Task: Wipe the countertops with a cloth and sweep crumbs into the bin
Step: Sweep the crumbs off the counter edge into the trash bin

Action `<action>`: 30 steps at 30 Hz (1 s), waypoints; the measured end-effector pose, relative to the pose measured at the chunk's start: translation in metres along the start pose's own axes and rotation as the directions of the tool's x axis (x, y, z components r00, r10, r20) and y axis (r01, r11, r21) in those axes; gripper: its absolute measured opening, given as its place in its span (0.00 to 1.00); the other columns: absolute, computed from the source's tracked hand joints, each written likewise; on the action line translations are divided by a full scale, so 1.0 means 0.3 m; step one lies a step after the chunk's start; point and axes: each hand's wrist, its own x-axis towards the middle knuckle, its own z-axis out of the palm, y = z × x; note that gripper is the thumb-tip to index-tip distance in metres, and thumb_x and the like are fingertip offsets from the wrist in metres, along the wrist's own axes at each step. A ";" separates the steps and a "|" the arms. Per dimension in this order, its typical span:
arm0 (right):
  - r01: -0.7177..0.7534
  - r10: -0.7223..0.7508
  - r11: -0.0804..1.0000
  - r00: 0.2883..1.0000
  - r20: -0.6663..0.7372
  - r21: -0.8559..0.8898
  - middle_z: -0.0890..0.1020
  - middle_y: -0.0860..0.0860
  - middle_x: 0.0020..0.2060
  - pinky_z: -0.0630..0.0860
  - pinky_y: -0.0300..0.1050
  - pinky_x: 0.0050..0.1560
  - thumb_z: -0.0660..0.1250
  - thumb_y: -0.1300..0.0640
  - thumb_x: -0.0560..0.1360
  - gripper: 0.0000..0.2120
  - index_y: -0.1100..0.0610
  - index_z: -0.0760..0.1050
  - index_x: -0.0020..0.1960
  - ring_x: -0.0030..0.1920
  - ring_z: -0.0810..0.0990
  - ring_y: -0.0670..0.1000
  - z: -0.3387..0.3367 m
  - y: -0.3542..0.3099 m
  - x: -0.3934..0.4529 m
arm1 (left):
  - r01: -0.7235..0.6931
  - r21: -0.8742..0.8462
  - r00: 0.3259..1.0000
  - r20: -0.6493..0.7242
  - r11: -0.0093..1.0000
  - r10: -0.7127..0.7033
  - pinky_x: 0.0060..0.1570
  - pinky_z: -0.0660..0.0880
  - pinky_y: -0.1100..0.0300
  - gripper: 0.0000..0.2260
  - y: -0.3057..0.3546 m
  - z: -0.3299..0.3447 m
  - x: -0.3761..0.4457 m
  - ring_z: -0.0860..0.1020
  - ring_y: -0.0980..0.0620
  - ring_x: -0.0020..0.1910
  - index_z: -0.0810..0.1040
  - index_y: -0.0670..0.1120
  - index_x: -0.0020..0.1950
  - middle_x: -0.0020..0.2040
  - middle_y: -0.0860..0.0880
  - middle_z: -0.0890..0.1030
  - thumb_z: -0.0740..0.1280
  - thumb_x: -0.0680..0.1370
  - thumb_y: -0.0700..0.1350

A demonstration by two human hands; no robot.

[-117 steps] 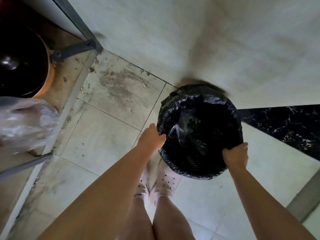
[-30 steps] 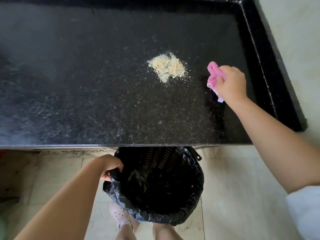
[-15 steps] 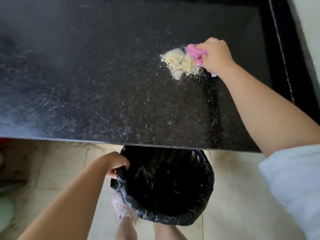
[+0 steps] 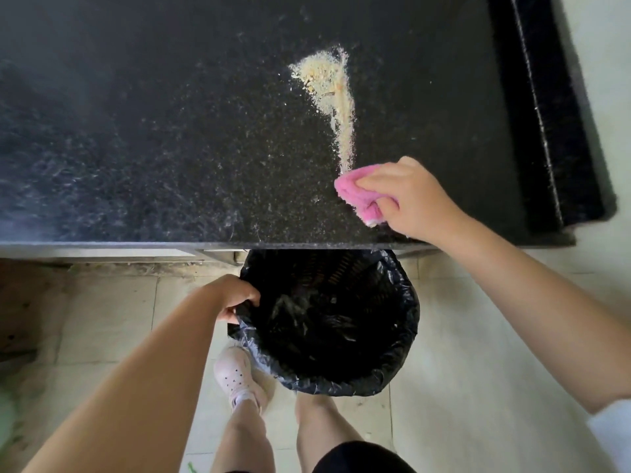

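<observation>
Half the crumbs (image 4: 327, 93) now streaked binward.

The countertop (image 4: 136, 148) hides the far rim of the bin (image 4: 406, 322).

Your countertop (image 4: 143, 138): dark speckled stone, polished, with a dull sheen. Your cloth (image 4: 358, 191): pink, soft, fuzzy pile. Crumbs (image 4: 327, 83): pale, dry, powdery. Your bin (image 4: 341, 271): slatted plastic, lined with a glossy, crinkled black plastic bag (image 4: 341, 384). Floor (image 4: 461, 353): pale matt tiles. Shoe (image 4: 235, 373): perforated, smooth, rubbery-looking.
</observation>
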 end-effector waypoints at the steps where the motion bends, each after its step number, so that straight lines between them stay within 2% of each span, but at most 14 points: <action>1: 0.010 -0.010 1.000 1.000 0.005 0.023 0.83 0.54 0.42 0.58 0.40 0.41 0.49 0.65 0.64 0.18 0.63 0.78 0.36 0.48 0.78 0.50 0.008 -0.027 -0.031 | -0.004 -0.011 1.000 -0.004 1.000 0.004 0.51 0.75 0.50 0.04 -0.001 0.006 -0.003 0.77 0.37 0.52 0.71 0.36 0.42 0.49 0.35 0.75 0.62 0.71 0.28; 3: 0.017 -0.018 0.998 1.000 0.011 0.068 0.83 0.52 0.39 0.59 0.39 0.41 0.49 0.66 0.66 0.17 0.63 0.77 0.35 0.48 0.76 0.47 0.027 -0.076 -0.093 | -0.025 -0.004 1.000 -0.012 1.000 0.025 0.51 0.76 0.50 0.04 -0.009 0.018 0.000 0.77 0.37 0.50 0.72 0.36 0.43 0.46 0.37 0.74 0.64 0.71 0.29; 5: 0.025 -0.025 0.992 1.000 0.002 0.123 0.83 0.53 0.36 0.63 0.40 0.42 0.50 0.66 0.67 0.17 0.63 0.79 0.37 0.44 0.77 0.49 0.041 -0.125 -0.152 | -0.045 0.004 0.999 -0.023 0.999 0.045 0.54 0.75 0.48 0.04 -0.020 0.026 -0.008 0.77 0.38 0.48 0.72 0.37 0.40 0.47 0.36 0.74 0.65 0.70 0.30; 9: 0.007 0.003 0.984 0.999 -0.054 0.180 0.84 0.56 0.41 0.65 0.36 0.50 0.52 0.67 0.67 0.19 0.65 0.81 0.46 0.45 0.76 0.48 0.007 -0.166 -0.214 | -0.070 -0.043 0.997 -0.034 0.997 0.069 0.52 0.76 0.50 0.05 -0.036 0.043 -0.006 0.76 0.43 0.39 0.72 0.38 0.38 0.41 0.39 0.74 0.64 0.71 0.30; 11: -0.025 0.040 0.985 0.996 -0.085 0.173 0.84 0.54 0.43 0.65 0.34 0.54 0.52 0.66 0.69 0.19 0.64 0.80 0.50 0.47 0.77 0.46 -0.037 -0.149 -0.203 | -0.087 -0.065 0.995 -0.048 0.994 0.084 0.51 0.76 0.49 0.04 -0.041 0.044 -0.005 0.76 0.42 0.41 0.72 0.37 0.39 0.42 0.39 0.75 0.64 0.70 0.30; 12: -0.051 0.070 0.984 0.992 -0.107 0.170 0.84 0.52 0.43 0.65 0.34 0.56 0.52 0.65 0.69 0.20 0.63 0.80 0.52 0.47 0.77 0.46 -0.058 -0.130 -0.184 | -0.088 -0.059 0.995 -0.051 0.994 0.085 0.50 0.77 0.49 0.04 -0.043 0.042 -0.008 0.76 0.41 0.42 0.72 0.37 0.40 0.43 0.38 0.75 0.64 0.70 0.30; 15: -0.198 0.225 0.968 0.956 -0.186 0.151 0.83 0.48 0.41 0.67 0.39 0.57 0.54 0.66 0.68 0.21 0.60 0.79 0.54 0.45 0.78 0.46 -0.124 -0.057 -0.067 | -0.087 -0.011 0.994 -0.062 0.996 0.086 0.36 0.77 0.57 0.03 -0.041 0.036 -0.022 0.76 0.42 0.38 0.72 0.36 0.41 0.41 0.38 0.75 0.64 0.70 0.30; 18: -0.293 0.309 0.951 0.922 -0.234 0.104 0.82 0.52 0.38 0.71 0.38 0.48 0.54 0.67 0.69 0.16 0.62 0.80 0.46 0.40 0.78 0.50 -0.153 0.025 0.101 | -0.080 0.009 0.995 -0.065 0.997 0.080 0.40 0.75 0.54 0.05 -0.038 0.020 -0.033 0.75 0.41 0.40 0.72 0.36 0.44 0.43 0.38 0.74 0.65 0.70 0.30; 20: -0.352 0.365 0.931 0.899 -0.244 0.094 0.79 0.55 0.35 0.68 0.37 0.37 0.54 0.69 0.70 0.12 0.63 0.76 0.39 0.37 0.75 0.51 -0.147 0.089 0.213 | -0.072 0.032 0.995 -0.070 0.997 0.074 0.38 0.75 0.54 0.05 -0.037 0.012 -0.041 0.75 0.41 0.40 0.72 0.36 0.44 0.43 0.38 0.74 0.65 0.70 0.31; 22: -0.396 0.392 0.918 0.885 -0.250 0.037 0.76 0.58 0.34 0.65 0.41 0.32 0.53 0.69 0.70 0.11 0.63 0.72 0.35 0.37 0.75 0.56 -0.129 0.148 0.319 | -0.062 0.033 0.995 -0.078 0.998 0.064 0.37 0.75 0.55 0.04 -0.036 0.008 -0.044 0.75 0.41 0.40 0.72 0.36 0.42 0.42 0.38 0.74 0.65 0.69 0.31; 24: -0.439 0.424 0.898 0.878 -0.220 -0.019 0.76 0.57 0.33 0.65 0.44 0.32 0.53 0.69 0.70 0.13 0.60 0.71 0.32 0.38 0.76 0.58 -0.118 0.189 0.414 | -0.057 0.025 0.995 -0.083 0.998 0.059 0.33 0.75 0.55 0.04 -0.034 0.006 -0.045 0.76 0.41 0.38 0.72 0.36 0.43 0.41 0.38 0.74 0.64 0.69 0.30; 26: -0.473 0.464 0.881 0.870 -0.170 -0.015 0.70 0.50 0.31 0.69 0.45 0.40 0.55 0.66 0.73 0.16 0.49 0.66 0.31 0.41 0.71 0.52 -0.119 0.206 0.490 | -0.046 0.017 0.995 -0.085 0.999 0.047 0.32 0.75 0.56 0.05 -0.031 0.001 -0.044 0.76 0.41 0.37 0.72 0.35 0.44 0.42 0.38 0.74 0.63 0.69 0.30; 28: -0.513 0.512 0.858 0.854 -0.095 0.020 0.68 0.52 0.32 0.73 0.46 0.50 0.56 0.57 0.71 0.09 0.49 0.66 0.34 0.41 0.66 0.48 -0.110 0.223 0.551 | -0.030 0.019 0.995 -0.095 0.999 0.031 0.34 0.76 0.54 0.05 -0.028 -0.008 -0.027 0.76 0.40 0.39 0.72 0.35 0.44 0.43 0.37 0.74 0.64 0.69 0.30; 30: -0.498 0.499 0.866 0.866 -0.032 0.035 0.69 0.52 0.32 0.70 0.33 0.37 0.55 0.52 0.67 0.08 0.50 0.63 0.30 0.37 0.66 0.48 -0.093 0.232 0.583 | -0.017 0.016 0.995 -0.102 1.000 0.018 0.39 0.77 0.51 0.06 -0.024 -0.014 -0.009 0.77 0.39 0.40 0.72 0.35 0.44 0.43 0.37 0.74 0.64 0.69 0.31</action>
